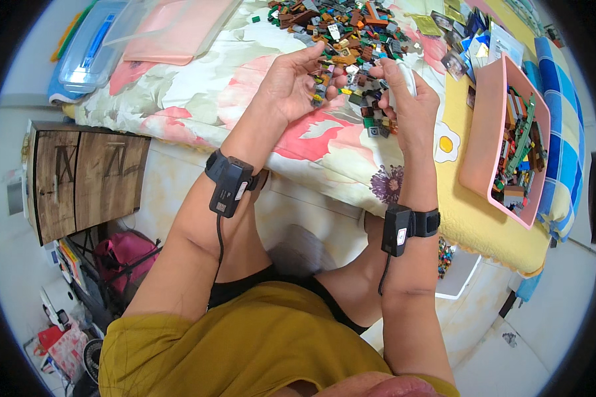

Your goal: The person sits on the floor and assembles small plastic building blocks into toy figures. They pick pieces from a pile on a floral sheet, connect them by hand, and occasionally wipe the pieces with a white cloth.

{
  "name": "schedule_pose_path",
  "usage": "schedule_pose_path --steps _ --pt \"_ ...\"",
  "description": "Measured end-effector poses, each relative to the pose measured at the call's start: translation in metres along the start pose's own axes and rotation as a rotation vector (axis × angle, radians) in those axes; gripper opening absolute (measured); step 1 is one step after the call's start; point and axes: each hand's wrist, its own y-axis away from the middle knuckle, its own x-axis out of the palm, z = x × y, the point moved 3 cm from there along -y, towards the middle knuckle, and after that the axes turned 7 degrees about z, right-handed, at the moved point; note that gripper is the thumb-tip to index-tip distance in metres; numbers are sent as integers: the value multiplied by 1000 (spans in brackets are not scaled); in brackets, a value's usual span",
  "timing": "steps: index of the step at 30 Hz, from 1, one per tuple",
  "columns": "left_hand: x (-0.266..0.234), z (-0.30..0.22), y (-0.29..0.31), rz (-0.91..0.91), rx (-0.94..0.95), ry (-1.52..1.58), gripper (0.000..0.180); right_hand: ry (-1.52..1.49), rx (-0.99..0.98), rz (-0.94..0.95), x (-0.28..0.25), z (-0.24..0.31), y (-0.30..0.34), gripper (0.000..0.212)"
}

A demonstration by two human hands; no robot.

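Both my hands are over a heap of small toy bricks [364, 36] on the flowered bed cover. My left hand [288, 86] is cupped at the heap's near left side, thumb raised and fingers curled. Several small toy bricks [320, 85], dark and yellow, show between its palm and fingertips. My right hand [412, 106] is closed at the heap's near right side, its fingers round a smooth white object [411, 85]. Much of that object is hidden by the hand, so its kind is unclear. Dark grey and green bricks [375, 126] lie on the cover between the hands.
A pink bin [473, 149] with bricks in it leans on the yellow bed edge at right, beside a blue checked pillow [563, 132]. Foil packets [473, 49] lie behind it. Clear plastic boxes [93, 49] stand at far left. Below is a wooden cabinet [89, 178].
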Motion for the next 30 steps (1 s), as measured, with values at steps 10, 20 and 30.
schedule_pose_path --steps 10,20,30 --pt "-47 -55 8 -210 304 -495 35 205 35 89 16 -18 3 34" --pt "-89 -83 16 -450 352 -788 33 221 56 -47 -4 -12 -6 30" --pt "-101 -106 31 -613 550 -1006 26 235 25 -70 -19 -16 -7 29"
